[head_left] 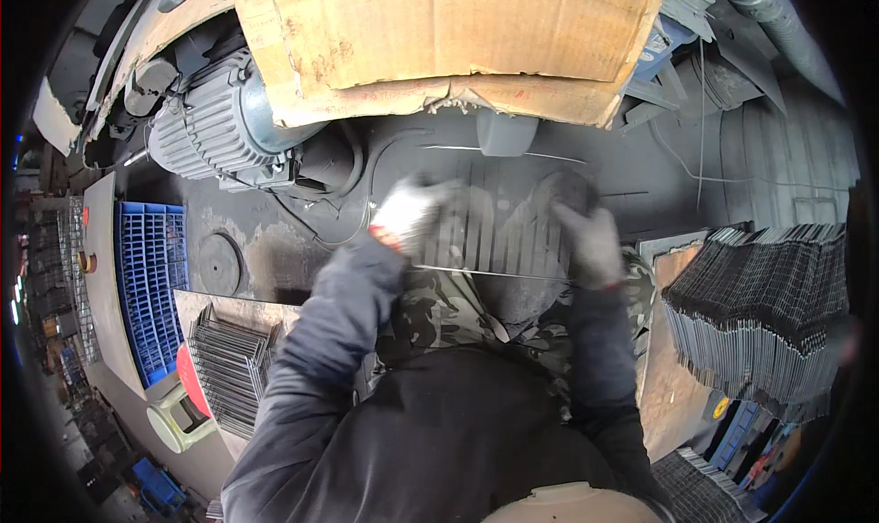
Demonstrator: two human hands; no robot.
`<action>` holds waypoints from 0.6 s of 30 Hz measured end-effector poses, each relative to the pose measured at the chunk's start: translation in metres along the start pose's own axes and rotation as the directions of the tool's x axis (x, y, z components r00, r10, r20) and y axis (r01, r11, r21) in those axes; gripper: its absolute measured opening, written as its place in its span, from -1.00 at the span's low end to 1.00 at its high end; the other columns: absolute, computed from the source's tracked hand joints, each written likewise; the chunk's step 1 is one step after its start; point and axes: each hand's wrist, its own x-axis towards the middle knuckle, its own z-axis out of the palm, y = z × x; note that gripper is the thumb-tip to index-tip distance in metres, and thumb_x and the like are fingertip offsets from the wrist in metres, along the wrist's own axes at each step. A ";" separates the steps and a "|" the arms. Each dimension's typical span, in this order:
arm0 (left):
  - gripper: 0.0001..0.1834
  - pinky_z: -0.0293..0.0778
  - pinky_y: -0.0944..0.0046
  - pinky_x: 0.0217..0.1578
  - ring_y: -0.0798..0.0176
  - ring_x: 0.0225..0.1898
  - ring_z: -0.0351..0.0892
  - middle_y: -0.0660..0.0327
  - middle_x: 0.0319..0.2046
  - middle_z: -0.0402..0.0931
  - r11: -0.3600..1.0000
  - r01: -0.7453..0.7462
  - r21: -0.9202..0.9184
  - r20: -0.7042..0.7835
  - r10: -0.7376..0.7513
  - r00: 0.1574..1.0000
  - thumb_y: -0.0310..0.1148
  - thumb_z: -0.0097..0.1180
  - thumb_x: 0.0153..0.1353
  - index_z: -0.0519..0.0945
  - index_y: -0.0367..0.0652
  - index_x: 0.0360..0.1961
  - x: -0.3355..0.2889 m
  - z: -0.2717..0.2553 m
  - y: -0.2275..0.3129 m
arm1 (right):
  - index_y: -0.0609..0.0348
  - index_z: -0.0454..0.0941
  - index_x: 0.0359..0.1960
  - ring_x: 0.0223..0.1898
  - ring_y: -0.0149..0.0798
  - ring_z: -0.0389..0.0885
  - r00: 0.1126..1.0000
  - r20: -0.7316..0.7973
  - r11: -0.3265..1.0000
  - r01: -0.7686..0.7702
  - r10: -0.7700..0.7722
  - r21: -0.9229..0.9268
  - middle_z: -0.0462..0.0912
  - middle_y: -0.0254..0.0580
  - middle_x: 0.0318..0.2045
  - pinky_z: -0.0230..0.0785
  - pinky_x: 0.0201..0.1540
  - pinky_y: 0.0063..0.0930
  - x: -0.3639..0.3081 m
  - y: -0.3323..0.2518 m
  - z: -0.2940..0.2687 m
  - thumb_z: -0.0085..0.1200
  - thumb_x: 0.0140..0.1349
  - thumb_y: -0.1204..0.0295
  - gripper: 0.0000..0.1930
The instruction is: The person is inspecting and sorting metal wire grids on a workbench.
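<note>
Nearest, the person's dark jacket [439, 431] fills the lower middle, with camouflage trousers [439, 308] beyond it. At the near right, a stack of wire mesh [705, 482] lies low by the edge of the view. Farther up that side, a larger pile of dark wire grids [751, 312] rests on a brown board [673, 386]. On the near left, a bundle of bent wire frames [224, 367] lies on another board, with a pale green stool [179, 418] and part of a red round object [190, 381] beside it.

Beyond the knees, a wire rack [490, 216] lies between the two gloved hands, its bars smeared into pale stripes. The left hand [412, 212] is at its left side, so blurred that I cannot tell whether the fingers grip it. The right hand [591, 239] is at the right side, thumb apart from darker, blurred fingers; whether these close on the rack cannot be told either.

To the left stand a blue plastic crate [151, 285] and, farther in, a grey disc [220, 264]. At the far left sits a finned electric motor [211, 125]; a cardboard sheet [458, 38] spans the far middle, and a grey duct [797, 20] curves at the far right.
</note>
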 end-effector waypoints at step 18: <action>-0.82 0.76 0.07 -0.35 0.16 -0.46 0.73 0.17 -0.36 0.70 0.929 0.153 -0.338 0.289 -0.052 0.956 -0.34 0.27 0.49 0.68 -0.26 -0.13 0.006 0.018 0.011 | 0.35 0.64 0.17 -0.28 -0.35 0.72 0.993 -0.080 0.993 0.097 -0.092 0.068 0.78 -0.17 -0.14 0.58 -0.22 -0.46 -0.014 -0.028 -0.017 0.21 0.41 0.44 -0.65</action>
